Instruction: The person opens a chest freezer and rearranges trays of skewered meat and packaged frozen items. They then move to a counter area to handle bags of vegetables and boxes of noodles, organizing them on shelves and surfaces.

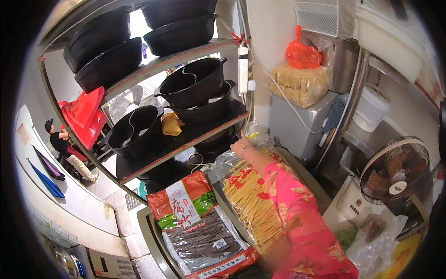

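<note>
My right hand [241, 146], with a bracelet at the wrist and a pink floral sleeve behind it, reaches over the far end of a clear plastic bag [249, 198]. One finger sticks out and the others look curled; nothing shows in its grasp. Long yellow dried strips fill that bag, which bears red writing. Beside it on the left lies a red printed bag [205, 226] with a clear window onto dark dried strips. Low down, a blurred patch of skin, seemingly my left hand [277, 253], overlaps the sleeve; its fingers cannot be made out.
Black divided hot pots [195, 82] stand on a metal shelf [188, 148] ahead. On the right are a fan [395, 174], a white bucket [371, 106] and a bagged noodle bundle [301, 83] on a grey box. Far left, a person [68, 146] stands beyond red plastic [85, 115].
</note>
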### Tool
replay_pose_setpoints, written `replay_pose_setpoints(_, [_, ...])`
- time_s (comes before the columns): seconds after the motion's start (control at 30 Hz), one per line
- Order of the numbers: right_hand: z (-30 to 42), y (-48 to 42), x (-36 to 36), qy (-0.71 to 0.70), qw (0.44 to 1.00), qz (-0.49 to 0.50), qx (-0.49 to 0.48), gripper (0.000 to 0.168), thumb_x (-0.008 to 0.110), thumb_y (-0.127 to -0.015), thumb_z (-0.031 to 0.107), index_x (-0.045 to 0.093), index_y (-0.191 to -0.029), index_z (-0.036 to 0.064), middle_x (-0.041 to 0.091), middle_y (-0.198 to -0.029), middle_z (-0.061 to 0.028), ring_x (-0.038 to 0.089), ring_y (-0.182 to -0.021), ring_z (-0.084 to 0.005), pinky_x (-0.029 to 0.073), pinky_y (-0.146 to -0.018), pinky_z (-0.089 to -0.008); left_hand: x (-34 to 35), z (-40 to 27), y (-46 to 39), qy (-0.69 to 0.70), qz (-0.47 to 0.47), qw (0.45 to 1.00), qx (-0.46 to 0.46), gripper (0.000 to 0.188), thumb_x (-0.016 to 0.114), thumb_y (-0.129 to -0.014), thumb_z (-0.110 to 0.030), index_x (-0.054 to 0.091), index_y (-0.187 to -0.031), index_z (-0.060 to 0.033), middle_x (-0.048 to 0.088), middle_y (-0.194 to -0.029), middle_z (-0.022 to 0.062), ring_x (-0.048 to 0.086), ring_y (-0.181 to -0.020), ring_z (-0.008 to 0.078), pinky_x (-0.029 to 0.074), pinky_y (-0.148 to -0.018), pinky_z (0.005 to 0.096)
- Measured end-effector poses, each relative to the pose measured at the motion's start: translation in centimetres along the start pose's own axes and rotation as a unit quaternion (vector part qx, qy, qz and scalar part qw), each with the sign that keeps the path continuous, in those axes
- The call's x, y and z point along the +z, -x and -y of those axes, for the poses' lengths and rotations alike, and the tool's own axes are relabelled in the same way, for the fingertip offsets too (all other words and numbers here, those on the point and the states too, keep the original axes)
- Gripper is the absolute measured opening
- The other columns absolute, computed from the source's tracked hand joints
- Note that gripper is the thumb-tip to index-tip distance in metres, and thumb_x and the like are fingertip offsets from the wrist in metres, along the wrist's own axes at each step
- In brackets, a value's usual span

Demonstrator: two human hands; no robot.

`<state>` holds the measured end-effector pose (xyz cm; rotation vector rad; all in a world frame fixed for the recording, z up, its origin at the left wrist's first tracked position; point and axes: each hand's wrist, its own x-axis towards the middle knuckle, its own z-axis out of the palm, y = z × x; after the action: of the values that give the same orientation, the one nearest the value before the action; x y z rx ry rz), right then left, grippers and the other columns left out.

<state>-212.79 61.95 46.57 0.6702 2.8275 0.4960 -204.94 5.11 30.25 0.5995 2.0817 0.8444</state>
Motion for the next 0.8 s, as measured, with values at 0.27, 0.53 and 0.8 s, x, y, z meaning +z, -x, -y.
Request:
replay_pose_setpoints(0.27, [-3.1, 14.0, -6.2, -0.059, 0.995, -0.06, -0.06, 0.016, 0.046, -0.075, 0.018, 0.054, -0.087, 0.009, 0.062, -0.072, -0.0149, 0.063, -0.068, -0.0312, 0.049, -0.056, -0.0435, -0.1, 0.0, 0.3, 0.067, 0.014, 0.996, 0.055, 0.018, 0.065, -0.075, -0.01, 0.058, -0.087, 0.0011, 0.06, -0.077, 0.0019, 0.056, -0.069, 0.0121, 0.046, -0.065, 0.0287])
replay_pose_setpoints(0.53, [-7.6, 24.2, -19.4, 0.007, 0.982, -0.184, -0.05, 0.025, 0.059, -0.077, 0.034, 0.051, -0.093, 0.017, 0.059, -0.076, -0.0086, 0.06, -0.071, -0.0287, 0.047, -0.055, -0.0416, 2.3, 11.3, -2.6, 0.101, 0.022, 0.995, -0.005, 0.035, 0.068, -0.075, -0.034, 0.067, -0.063, -0.0017, 0.06, -0.057, 0.0022, 0.051, -0.055, 0.0067, 0.044, -0.057, 0.0255])
replay_pose_setpoints(0.8, [-11.1, 32.6, -32.8, 0.027, 0.941, -0.334, -0.049, 0.031, 0.065, -0.072, 0.034, 0.061, -0.09, 0.009, 0.063, -0.08, -0.0115, 0.061, -0.073, -0.0286, 0.048, -0.064, -0.0363, 1.3, 6.7, -0.7, 0.038, 0.044, 0.998, -0.012, 0.031, 0.067, -0.075, -0.036, 0.069, -0.068, -0.0055, 0.059, -0.056, 0.0032, 0.049, -0.052, 0.009, 0.042, -0.053, 0.0267])
